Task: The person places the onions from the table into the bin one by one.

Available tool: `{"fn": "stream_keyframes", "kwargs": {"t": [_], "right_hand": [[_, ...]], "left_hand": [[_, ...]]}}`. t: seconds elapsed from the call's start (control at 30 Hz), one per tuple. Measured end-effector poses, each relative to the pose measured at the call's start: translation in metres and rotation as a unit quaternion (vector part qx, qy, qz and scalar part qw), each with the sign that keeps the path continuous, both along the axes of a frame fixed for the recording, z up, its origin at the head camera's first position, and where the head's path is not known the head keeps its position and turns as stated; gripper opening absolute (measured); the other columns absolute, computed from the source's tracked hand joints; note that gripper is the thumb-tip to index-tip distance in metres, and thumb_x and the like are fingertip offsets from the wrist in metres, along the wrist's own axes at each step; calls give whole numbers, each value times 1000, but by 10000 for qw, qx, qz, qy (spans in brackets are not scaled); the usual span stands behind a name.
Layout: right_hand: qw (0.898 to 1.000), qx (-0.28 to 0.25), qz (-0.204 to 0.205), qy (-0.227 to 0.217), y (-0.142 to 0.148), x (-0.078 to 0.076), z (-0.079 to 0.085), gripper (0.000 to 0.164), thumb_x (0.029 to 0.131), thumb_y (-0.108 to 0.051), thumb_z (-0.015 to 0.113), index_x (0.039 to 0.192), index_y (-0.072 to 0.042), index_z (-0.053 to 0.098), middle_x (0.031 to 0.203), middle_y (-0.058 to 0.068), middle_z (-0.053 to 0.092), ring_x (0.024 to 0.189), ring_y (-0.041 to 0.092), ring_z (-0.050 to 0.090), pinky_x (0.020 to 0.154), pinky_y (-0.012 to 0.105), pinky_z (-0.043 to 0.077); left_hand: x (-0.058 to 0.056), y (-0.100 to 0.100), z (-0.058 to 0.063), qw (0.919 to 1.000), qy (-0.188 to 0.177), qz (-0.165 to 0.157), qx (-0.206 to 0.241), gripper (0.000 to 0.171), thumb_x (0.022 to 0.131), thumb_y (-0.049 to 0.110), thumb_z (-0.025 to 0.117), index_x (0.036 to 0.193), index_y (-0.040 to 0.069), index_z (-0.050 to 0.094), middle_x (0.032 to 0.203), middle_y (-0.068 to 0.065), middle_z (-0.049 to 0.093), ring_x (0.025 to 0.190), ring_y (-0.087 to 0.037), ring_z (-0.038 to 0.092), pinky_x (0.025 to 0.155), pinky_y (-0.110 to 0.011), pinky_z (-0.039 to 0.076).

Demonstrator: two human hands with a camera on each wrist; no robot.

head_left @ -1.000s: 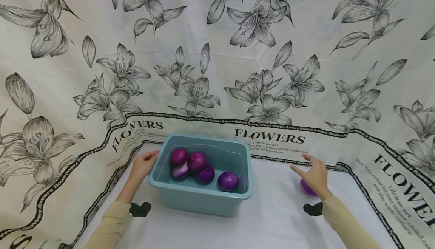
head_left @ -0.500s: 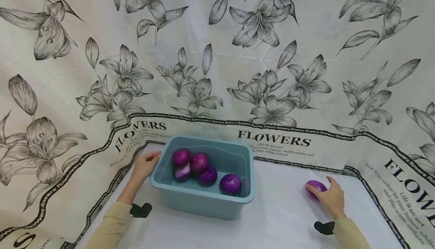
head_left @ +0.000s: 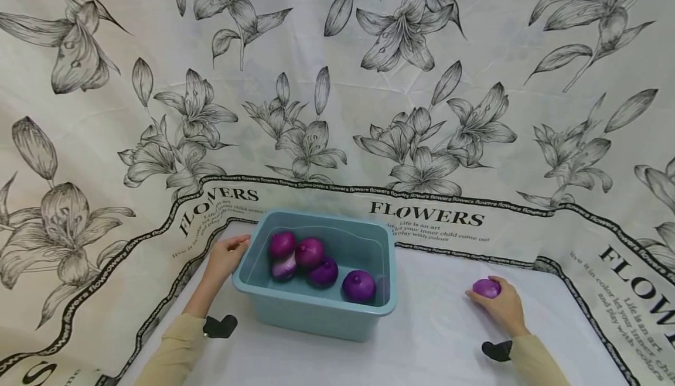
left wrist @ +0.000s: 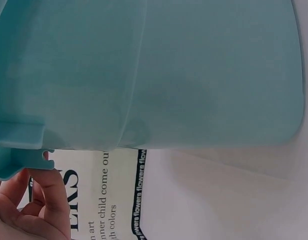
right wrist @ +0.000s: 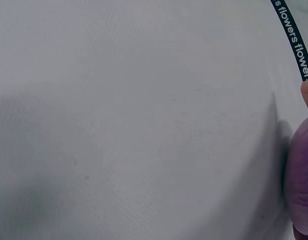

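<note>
In the head view, a blue-green plastic bin (head_left: 311, 314) stands on the white cloth, with several purple onions (head_left: 359, 286) inside. My left hand (head_left: 224, 260) holds the bin's left rim; the left wrist view shows its curled fingers (left wrist: 53, 197) under the lip, beside the bin's wall (left wrist: 204, 75). Farther right, my right hand (head_left: 507, 307) grips another purple onion (head_left: 486, 288) between thumb and fingers, low over the cloth. At the right edge of the right wrist view, part of this onion (right wrist: 301, 185) shows with a fingertip above it; most of the hand is out of frame.
A flower-printed curtain (head_left: 300, 40) hangs behind and along both sides of the table. White cloth (head_left: 427, 304) lies between the bin and my right hand. Dark straps (head_left: 220, 326) sit at both wrists.
My right hand moved right and forward from above the onion and now has thumb and fingers around it. My left hand stays at the bin's rim; the bin has hardly shifted.
</note>
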State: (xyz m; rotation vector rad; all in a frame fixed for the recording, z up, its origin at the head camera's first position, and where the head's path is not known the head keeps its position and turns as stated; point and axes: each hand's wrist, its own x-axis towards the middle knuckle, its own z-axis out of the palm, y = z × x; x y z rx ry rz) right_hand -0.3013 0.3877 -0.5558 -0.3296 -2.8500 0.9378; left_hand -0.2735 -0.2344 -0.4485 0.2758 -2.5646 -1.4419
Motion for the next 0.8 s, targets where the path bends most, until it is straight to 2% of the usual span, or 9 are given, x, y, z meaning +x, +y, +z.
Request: {"fn": "stream_keyframes", "kwargs": {"t": [0.3, 0.43, 0.6, 0.8], "right_hand": [[9993, 292, 138, 208, -7, 3, -3, 94, 72, -50, 79, 137, 5, 39, 130, 39, 41, 118, 55, 42, 97, 65, 36], [9990, 235, 164, 350, -14, 2, 2, 91, 72, -52, 78, 136, 3, 42, 130, 37, 43, 118, 52, 44, 96, 64, 38], [9965, 204, 382, 716, -31, -5, 22, 84, 72, -49, 80, 132, 0, 48, 127, 34, 48, 116, 50, 48, 93, 62, 41], [9933, 230, 747, 852, -62, -15, 61, 82, 75, -46, 78, 133, 2, 47, 130, 34, 47, 116, 51, 49, 91, 62, 44]], "left_hand": [[2, 2, 2, 10000, -28, -9, 24, 34, 98, 20, 53, 124, 0, 63, 109, -23, 66, 97, -29, 59, 69, -24, 43], [3, 2, 2, 10000, 25, -30, 12, 34, 98, 20, 53, 124, 0, 63, 110, -23, 66, 99, -30, 59, 70, -24, 43], [2, 2, 1, 10000, 22, -15, 19, 34, 98, 20, 53, 124, 0, 62, 113, -24, 66, 100, -31, 60, 71, -24, 43], [3, 1, 0, 10000, 4, -24, 27, 34, 98, 20, 52, 125, 0, 62, 114, -24, 66, 100, -31, 60, 71, -24, 43]]}}
